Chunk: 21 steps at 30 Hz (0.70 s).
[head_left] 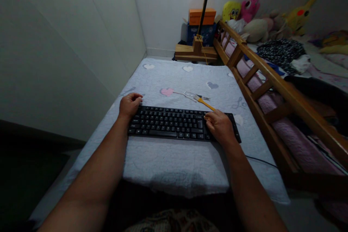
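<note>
A black keyboard (168,123) lies flat across the cloth-covered table. At its far left corner is my left hand (130,105), fingers curled and thumb close to the fingertips; whatever they hold, if anything, is hidden. My right hand (219,125) rests over the number pad with the fingers bent together in a pinch. What is between those fingertips is too small to make out. Just beyond the keyboard lies a brush with a yellow handle (206,104), its handle end close to my right hand. Thin metal wire-like tools (190,95) lie beside the bristles.
A pale quilted cloth (174,156) with hearts covers the table. The keyboard's cable (262,160) runs off to the right. A wooden bed rail (261,65) borders the right side, with plush toys behind. At the far end stand a wooden stand (195,51) and an orange box (201,17).
</note>
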Each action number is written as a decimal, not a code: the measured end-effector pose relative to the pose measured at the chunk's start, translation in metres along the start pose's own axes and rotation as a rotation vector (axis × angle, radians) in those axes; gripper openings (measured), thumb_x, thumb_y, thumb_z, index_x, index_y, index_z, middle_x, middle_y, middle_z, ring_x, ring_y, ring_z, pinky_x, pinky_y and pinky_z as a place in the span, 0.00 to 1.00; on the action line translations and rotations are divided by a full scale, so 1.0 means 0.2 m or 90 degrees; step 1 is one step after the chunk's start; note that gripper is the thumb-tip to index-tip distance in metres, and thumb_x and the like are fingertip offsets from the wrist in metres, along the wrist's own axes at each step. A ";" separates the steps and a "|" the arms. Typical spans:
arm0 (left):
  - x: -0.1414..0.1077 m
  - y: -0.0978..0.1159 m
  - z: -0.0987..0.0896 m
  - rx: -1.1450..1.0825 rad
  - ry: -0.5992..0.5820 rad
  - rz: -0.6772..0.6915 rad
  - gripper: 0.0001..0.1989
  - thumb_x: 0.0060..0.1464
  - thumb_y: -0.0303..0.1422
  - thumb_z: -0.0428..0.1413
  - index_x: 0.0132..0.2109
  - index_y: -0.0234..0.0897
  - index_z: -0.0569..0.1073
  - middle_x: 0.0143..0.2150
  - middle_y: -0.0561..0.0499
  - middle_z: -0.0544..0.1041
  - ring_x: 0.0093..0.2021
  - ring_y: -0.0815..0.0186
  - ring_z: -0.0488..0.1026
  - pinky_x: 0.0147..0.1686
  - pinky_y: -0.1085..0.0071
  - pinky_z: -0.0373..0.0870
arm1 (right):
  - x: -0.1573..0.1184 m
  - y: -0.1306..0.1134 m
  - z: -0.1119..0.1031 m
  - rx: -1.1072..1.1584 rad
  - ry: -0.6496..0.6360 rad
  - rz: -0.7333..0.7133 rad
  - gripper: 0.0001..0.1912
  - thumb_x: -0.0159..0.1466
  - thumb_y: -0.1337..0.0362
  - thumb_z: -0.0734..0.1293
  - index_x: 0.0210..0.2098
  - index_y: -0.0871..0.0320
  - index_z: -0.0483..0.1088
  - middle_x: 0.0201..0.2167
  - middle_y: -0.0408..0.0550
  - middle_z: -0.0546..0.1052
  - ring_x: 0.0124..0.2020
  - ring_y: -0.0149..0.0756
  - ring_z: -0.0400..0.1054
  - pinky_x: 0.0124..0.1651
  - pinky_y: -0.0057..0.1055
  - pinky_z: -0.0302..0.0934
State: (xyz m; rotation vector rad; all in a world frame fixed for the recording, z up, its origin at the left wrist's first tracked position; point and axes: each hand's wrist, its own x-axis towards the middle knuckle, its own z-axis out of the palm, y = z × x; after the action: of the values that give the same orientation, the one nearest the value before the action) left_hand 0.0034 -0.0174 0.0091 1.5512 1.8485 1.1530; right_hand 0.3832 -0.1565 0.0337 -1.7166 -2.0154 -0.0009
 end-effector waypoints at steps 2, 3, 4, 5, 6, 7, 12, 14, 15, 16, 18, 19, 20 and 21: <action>0.00 -0.01 0.00 0.000 -0.001 0.005 0.10 0.46 0.37 0.57 0.35 0.38 0.79 0.31 0.51 0.80 0.35 0.60 0.77 0.44 0.66 0.74 | -0.01 0.02 -0.01 -0.011 0.001 0.012 0.09 0.63 0.70 0.65 0.36 0.56 0.78 0.36 0.51 0.76 0.40 0.43 0.70 0.44 0.36 0.60; 0.00 -0.01 0.00 -0.002 -0.003 0.005 0.10 0.46 0.37 0.57 0.35 0.38 0.79 0.32 0.51 0.81 0.35 0.60 0.77 0.44 0.66 0.74 | -0.01 0.03 -0.02 -0.016 0.003 0.020 0.09 0.63 0.70 0.65 0.36 0.56 0.78 0.35 0.51 0.76 0.39 0.43 0.69 0.43 0.35 0.59; 0.00 -0.02 0.00 -0.004 -0.005 0.005 0.11 0.46 0.37 0.57 0.35 0.38 0.79 0.32 0.51 0.81 0.35 0.60 0.77 0.44 0.66 0.74 | -0.01 0.05 -0.02 -0.021 0.007 0.030 0.09 0.63 0.70 0.65 0.36 0.56 0.78 0.34 0.51 0.76 0.38 0.42 0.69 0.42 0.35 0.59; 0.00 -0.02 0.00 -0.005 -0.005 0.006 0.11 0.46 0.37 0.57 0.35 0.38 0.79 0.32 0.51 0.81 0.35 0.60 0.77 0.44 0.66 0.74 | -0.02 0.06 -0.03 -0.026 0.011 0.040 0.09 0.63 0.70 0.64 0.35 0.56 0.78 0.34 0.50 0.75 0.38 0.42 0.69 0.41 0.35 0.58; 0.00 -0.03 0.00 -0.004 -0.005 0.006 0.11 0.46 0.37 0.57 0.35 0.38 0.79 0.32 0.51 0.81 0.35 0.60 0.77 0.44 0.66 0.74 | -0.02 0.07 -0.04 -0.030 0.015 0.051 0.09 0.63 0.69 0.64 0.35 0.56 0.78 0.33 0.50 0.75 0.37 0.41 0.68 0.41 0.35 0.58; 0.01 -0.03 0.00 -0.002 -0.004 0.007 0.11 0.46 0.37 0.57 0.35 0.38 0.79 0.32 0.51 0.81 0.35 0.60 0.77 0.44 0.66 0.74 | -0.03 0.08 -0.04 -0.034 0.018 0.061 0.09 0.63 0.69 0.64 0.35 0.56 0.78 0.32 0.50 0.75 0.35 0.41 0.68 0.40 0.35 0.57; 0.02 -0.06 0.01 0.004 -0.006 0.017 0.12 0.46 0.38 0.57 0.36 0.38 0.80 0.33 0.51 0.81 0.36 0.60 0.77 0.45 0.65 0.74 | -0.04 0.12 -0.06 -0.055 0.014 0.103 0.10 0.62 0.67 0.64 0.36 0.56 0.79 0.32 0.50 0.73 0.33 0.40 0.66 0.38 0.35 0.56; 0.02 -0.07 0.01 0.004 -0.004 0.020 0.12 0.46 0.38 0.57 0.35 0.38 0.80 0.33 0.50 0.81 0.36 0.59 0.77 0.45 0.65 0.74 | -0.04 0.13 -0.06 -0.061 0.013 0.116 0.10 0.62 0.67 0.64 0.37 0.56 0.79 0.32 0.50 0.74 0.34 0.41 0.66 0.38 0.35 0.56; 0.02 -0.07 0.01 0.004 -0.002 0.020 0.12 0.45 0.38 0.58 0.35 0.38 0.80 0.33 0.50 0.81 0.36 0.59 0.77 0.45 0.65 0.74 | -0.04 0.13 -0.06 -0.064 0.015 0.123 0.10 0.62 0.67 0.64 0.37 0.57 0.79 0.32 0.50 0.74 0.34 0.41 0.66 0.39 0.35 0.56; 0.02 -0.08 0.01 0.003 -0.001 0.021 0.12 0.45 0.38 0.57 0.35 0.38 0.80 0.33 0.50 0.81 0.36 0.59 0.77 0.45 0.64 0.74 | -0.05 0.14 -0.06 -0.067 0.020 0.129 0.10 0.62 0.66 0.64 0.36 0.57 0.79 0.32 0.50 0.74 0.34 0.41 0.66 0.39 0.35 0.57; 0.02 -0.08 0.01 0.001 -0.001 0.022 0.12 0.46 0.38 0.57 0.36 0.38 0.80 0.33 0.50 0.81 0.36 0.58 0.77 0.44 0.64 0.74 | -0.05 0.14 -0.07 -0.074 0.037 0.142 0.10 0.62 0.66 0.64 0.35 0.56 0.79 0.32 0.50 0.74 0.34 0.41 0.67 0.38 0.35 0.57; 0.02 -0.07 0.01 -0.001 -0.002 0.022 0.12 0.46 0.38 0.57 0.36 0.38 0.80 0.33 0.50 0.81 0.36 0.58 0.77 0.44 0.64 0.74 | -0.05 0.14 -0.07 -0.074 0.047 0.147 0.10 0.62 0.66 0.64 0.35 0.56 0.79 0.32 0.50 0.74 0.34 0.41 0.67 0.38 0.35 0.57; 0.01 -0.07 0.01 -0.003 -0.003 0.021 0.12 0.46 0.38 0.57 0.36 0.38 0.80 0.33 0.49 0.81 0.36 0.58 0.77 0.44 0.64 0.74 | -0.05 0.14 -0.07 -0.069 0.057 0.148 0.09 0.61 0.67 0.64 0.35 0.56 0.78 0.32 0.50 0.74 0.34 0.42 0.67 0.39 0.35 0.58; 0.01 -0.07 0.01 -0.004 -0.005 0.019 0.12 0.45 0.38 0.57 0.36 0.38 0.80 0.33 0.49 0.81 0.36 0.58 0.77 0.43 0.64 0.74 | -0.05 0.14 -0.08 -0.060 0.064 0.146 0.09 0.61 0.67 0.64 0.34 0.56 0.78 0.32 0.50 0.74 0.34 0.42 0.67 0.39 0.35 0.58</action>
State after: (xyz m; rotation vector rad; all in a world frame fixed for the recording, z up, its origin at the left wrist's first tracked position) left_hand -0.0032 -0.0144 -0.0030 1.5832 1.8213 1.1631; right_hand 0.4159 -0.1645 0.0347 -1.9568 -1.7629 -0.1046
